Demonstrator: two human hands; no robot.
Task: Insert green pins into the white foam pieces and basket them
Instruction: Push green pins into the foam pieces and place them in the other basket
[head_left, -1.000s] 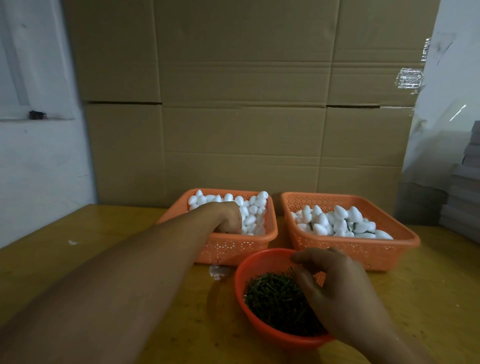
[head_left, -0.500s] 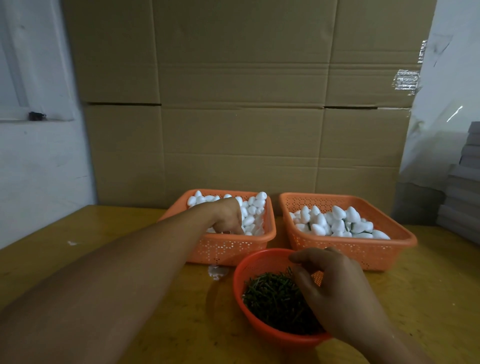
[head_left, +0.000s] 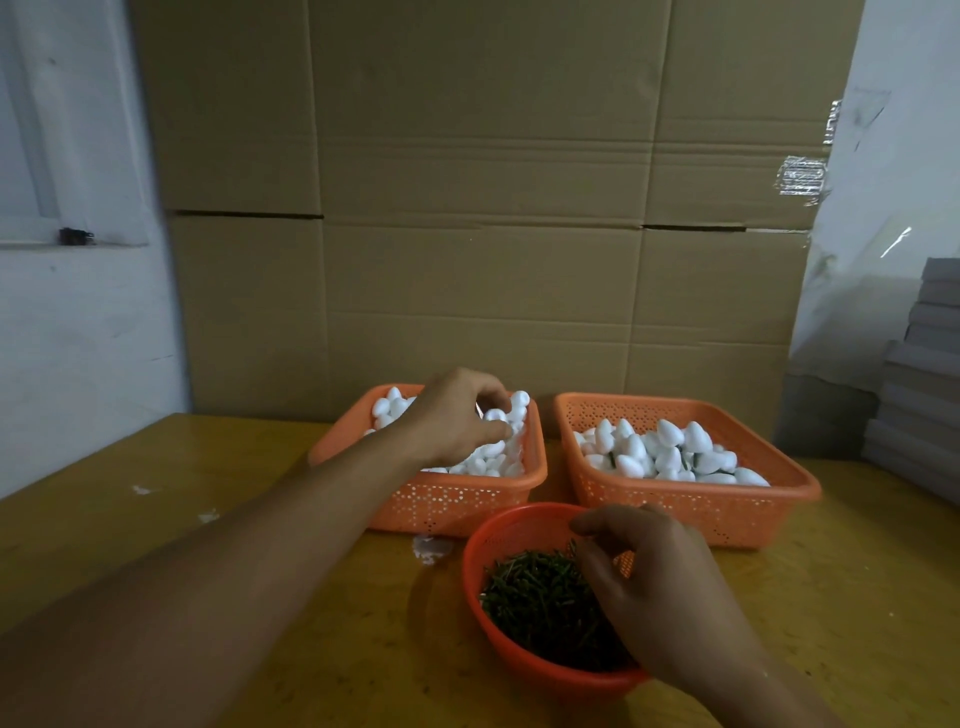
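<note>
My left hand (head_left: 457, 415) hovers over the left orange basket (head_left: 441, 501) of plain white foam pieces (head_left: 498, 457) and pinches one white foam piece (head_left: 493, 415) between thumb and fingers. My right hand (head_left: 660, 587) reaches into the round orange bowl (head_left: 498, 535) of green pins (head_left: 535, 597), fingers curled down among them; whether it holds a pin is hidden. The right orange basket (head_left: 691, 512) holds foam pieces with green pins showing between them.
A wall of cardboard boxes (head_left: 483, 208) stands right behind the baskets. Grey stacked boards (head_left: 919, 384) sit at the right edge. A scrap of white foam (head_left: 431, 548) lies on the yellow wooden table (head_left: 208, 493) in front of the left basket.
My left hand has risen out of the pile in the left basket with a foam piece pinched in its fingers. My right hand stays in the pin bowl.
</note>
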